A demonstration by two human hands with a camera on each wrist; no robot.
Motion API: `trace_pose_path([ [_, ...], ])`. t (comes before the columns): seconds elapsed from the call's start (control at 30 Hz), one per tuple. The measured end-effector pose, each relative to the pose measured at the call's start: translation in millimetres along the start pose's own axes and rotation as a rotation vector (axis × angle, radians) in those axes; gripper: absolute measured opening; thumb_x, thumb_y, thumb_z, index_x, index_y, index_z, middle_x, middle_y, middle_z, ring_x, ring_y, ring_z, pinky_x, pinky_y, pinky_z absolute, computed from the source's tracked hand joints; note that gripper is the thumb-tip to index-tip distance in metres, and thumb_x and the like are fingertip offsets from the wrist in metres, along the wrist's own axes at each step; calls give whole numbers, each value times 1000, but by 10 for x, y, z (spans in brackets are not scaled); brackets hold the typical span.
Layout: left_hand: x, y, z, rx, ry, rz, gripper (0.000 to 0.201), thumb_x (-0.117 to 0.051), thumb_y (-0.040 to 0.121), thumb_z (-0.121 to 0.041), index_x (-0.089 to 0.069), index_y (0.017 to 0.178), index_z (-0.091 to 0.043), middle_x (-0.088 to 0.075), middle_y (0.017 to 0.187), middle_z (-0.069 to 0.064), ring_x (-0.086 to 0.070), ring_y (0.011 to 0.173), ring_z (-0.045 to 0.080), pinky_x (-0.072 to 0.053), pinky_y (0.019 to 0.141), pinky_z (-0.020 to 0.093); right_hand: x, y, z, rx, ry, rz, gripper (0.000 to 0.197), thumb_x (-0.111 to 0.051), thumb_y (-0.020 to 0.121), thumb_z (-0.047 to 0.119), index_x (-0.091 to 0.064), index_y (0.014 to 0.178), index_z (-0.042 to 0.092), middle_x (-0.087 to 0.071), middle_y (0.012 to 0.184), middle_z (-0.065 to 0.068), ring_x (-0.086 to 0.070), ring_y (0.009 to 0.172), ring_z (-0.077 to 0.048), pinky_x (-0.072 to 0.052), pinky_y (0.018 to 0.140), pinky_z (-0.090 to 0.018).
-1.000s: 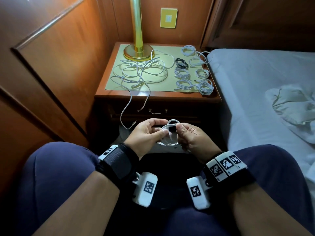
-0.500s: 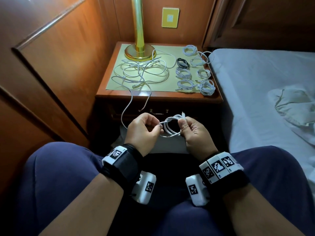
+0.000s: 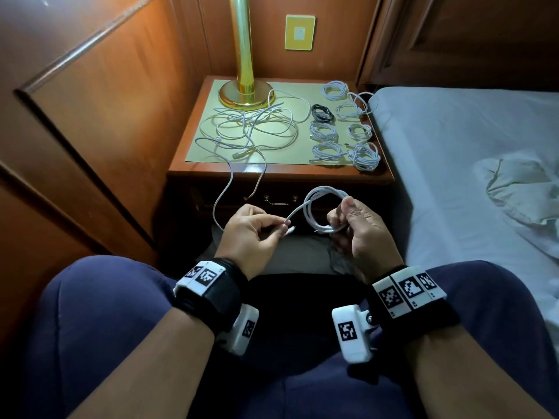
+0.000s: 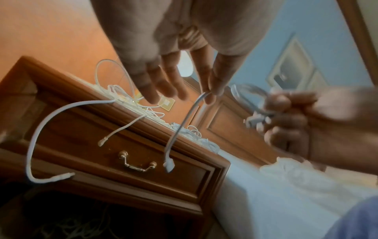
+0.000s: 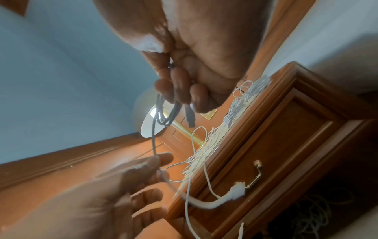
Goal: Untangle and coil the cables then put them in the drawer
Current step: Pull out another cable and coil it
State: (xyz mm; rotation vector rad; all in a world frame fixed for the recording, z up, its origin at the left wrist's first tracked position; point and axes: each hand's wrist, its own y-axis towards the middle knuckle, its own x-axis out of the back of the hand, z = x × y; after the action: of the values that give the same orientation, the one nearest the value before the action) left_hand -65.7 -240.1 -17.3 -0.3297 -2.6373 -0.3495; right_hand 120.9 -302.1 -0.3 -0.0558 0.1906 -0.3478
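The cable [image 3: 314,204] in the hands is showing white, as are the loose tangle [image 3: 248,128] and most coils [image 3: 325,151] on the reddish-brown nightstand [image 3: 281,173]; one coil [image 3: 322,112] is showing black. The lamp base [image 3: 246,93] is gleaming gold on a pale yellow-green mat [image 3: 290,152]. Black-and-white square markers [image 3: 405,290] are patterning the wristbands.

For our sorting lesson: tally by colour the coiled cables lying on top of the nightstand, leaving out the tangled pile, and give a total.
White coiled cables: 6
Black coiled cable: 1
Total: 7
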Motion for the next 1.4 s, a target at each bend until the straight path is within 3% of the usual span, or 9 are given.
trace_pose_path([
  [0.1,-40,-16,19,131,-92,27,8,-75,88,-19,-79,92,-25,-74,82,-5,-71,79,10,-58,83,29,-73,-57,0,-66,106,84,47,-36,107,32,-49,62,25,-16,75,-13,-15,48,-12,-15,44,-23],
  [0.27,-102,-62,-142,249,-552,108,25,-53,99,-3,-73,97,-16,-77,91,6,-73,86,18,-56,81,35,-118,-117,14,-147,136,110,42,-36,107,31,-45,69,18,-28,68,-4,-17,44,-11,-13,44,-23],
  [0.4,-87,-105,-137,201,-577,212,28,-51,92,-19,-72,108,-11,-76,103,11,-71,103,26,-53,88,36,-167,-116,-42,-184,85,135,37,-35,108,28,-42,75,15,-29,61,-2,-24,41,-8,-22,40,-18],
  [0.6,-143,-131,-108,33,-260,116,9,-65,95,-20,-74,93,-19,-75,88,-4,-69,88,6,-51,84,20,-78,-29,-226,33,-288,127,40,-41,100,47,-47,72,20,-39,49,11,-34,41,-8,-28,46,-24],
  [0.77,-181,-121,-146,147,-564,125,15,-59,97,-8,-74,94,-13,-72,86,2,-65,80,2,-47,71,13,-31,0,-237,207,-552,53,37,-44,101,49,-54,69,33,-49,53,12,-45,48,-4,-36,55,-27],
  [0.9,-185,-96,-136,243,-735,129,15,-65,86,-19,-80,87,-22,-73,83,0,-63,82,14,-44,76,29,-18,15,-250,295,-730,5,34,-44,100,46,-60,76,28,-59,74,4,-54,63,-6,-41,66,-24],
  [1.13,-174,-13,-234,280,-700,120,29,-58,77,-19,-55,48,-19,-51,54,2,-43,54,12,-34,58,27,-111,-5,-196,47,-267,127,34,-45,106,25,-63,82,8,-41,48,5,-33,40,-7,-27,42,-18],
  [1.23,-166,-11,-193,236,-591,133,32,-70,84,-1,-54,60,-14,-48,64,8,-46,55,7,-42,59,18,-123,-16,-125,-16,-161,167,32,-46,105,25,-64,82,11,-39,54,-6,-34,42,-9,-27,40,-18],
  [1.4,-108,12,-115,86,-412,248,31,-62,84,15,-57,89,-15,-54,82,1,-53,72,8,-52,71,21,-18,54,-128,-1,-261,111,32,-55,100,32,-73,83,12,-58,67,-2,-48,55,-6,-39,53,-21],
])
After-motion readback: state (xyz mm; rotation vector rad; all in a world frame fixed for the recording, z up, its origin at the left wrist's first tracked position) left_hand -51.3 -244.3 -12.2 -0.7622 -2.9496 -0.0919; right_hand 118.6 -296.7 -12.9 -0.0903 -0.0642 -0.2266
